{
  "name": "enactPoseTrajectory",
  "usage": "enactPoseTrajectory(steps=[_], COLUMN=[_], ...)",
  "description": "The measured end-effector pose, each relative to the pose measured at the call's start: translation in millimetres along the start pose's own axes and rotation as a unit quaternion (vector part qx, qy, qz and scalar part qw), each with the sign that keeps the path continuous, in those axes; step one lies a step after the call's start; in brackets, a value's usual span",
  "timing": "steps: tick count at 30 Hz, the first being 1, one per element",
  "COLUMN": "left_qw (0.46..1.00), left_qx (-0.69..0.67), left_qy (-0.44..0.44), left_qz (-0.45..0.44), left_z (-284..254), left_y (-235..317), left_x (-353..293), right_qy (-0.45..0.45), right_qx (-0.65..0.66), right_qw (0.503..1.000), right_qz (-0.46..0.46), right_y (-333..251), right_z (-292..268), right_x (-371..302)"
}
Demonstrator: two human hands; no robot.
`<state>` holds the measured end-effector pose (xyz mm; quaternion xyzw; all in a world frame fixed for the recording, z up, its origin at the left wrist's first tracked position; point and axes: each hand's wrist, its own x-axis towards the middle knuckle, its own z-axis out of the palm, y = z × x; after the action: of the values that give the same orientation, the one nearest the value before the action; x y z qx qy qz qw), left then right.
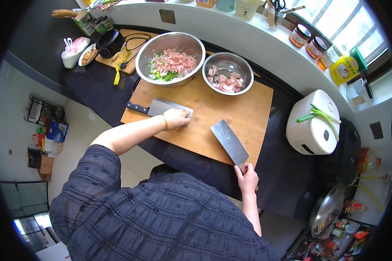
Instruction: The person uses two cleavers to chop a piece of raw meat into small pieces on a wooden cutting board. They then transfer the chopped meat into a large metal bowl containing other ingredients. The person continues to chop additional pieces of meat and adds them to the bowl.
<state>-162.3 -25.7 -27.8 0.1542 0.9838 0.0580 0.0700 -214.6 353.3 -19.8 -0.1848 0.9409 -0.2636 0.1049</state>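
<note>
My left hand (pixel 177 118) is closed at the blade of a black-handled cleaver (pixel 160 105), its fingers curled over the metal. That cleaver lies on the wooden cutting board (pixel 200 113) with its handle to the left. In my right hand (pixel 248 177) is the handle of a second cleaver (pixel 230 142), its dark broad blade over the board's near right part. Behind them, a large steel bowl (pixel 143 69) holds minced meat (pixel 177 60) and chopped green onion (pixel 164 75). A smaller steel bowl (pixel 247 71) to its right contains pink meat chunks (pixel 226 83).
Right of the board stands a white rice cooker (pixel 305 135) with green onion stalks (pixel 320 115) on its lid. At the back left are a black pot (pixel 110 43), a small plate of food (pixel 88 55) and a plastic bag (pixel 74 52). Jars (pixel 299 35) line the windowsill.
</note>
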Motion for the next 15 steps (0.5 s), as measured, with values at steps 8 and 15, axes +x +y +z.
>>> enactPoseTrajectory(steps=[8, 15], left_qw=[0.998, 0.993], left_qx=[0.054, 0.044], left_qy=[0.031, 0.1], left_qz=[-0.031, -0.047], left_z=[13.8, -4.3], left_y=[-19.7, -39.0], left_x=[-10.4, 2.5], right_qy=[0.029, 0.06], right_qx=[0.001, 0.029], right_qw=[1.0, 0.997], right_qz=[0.004, 0.041], right_y=[-6.9, -25.9], right_z=[3.9, 8.8], right_x=[-2.9, -10.6])
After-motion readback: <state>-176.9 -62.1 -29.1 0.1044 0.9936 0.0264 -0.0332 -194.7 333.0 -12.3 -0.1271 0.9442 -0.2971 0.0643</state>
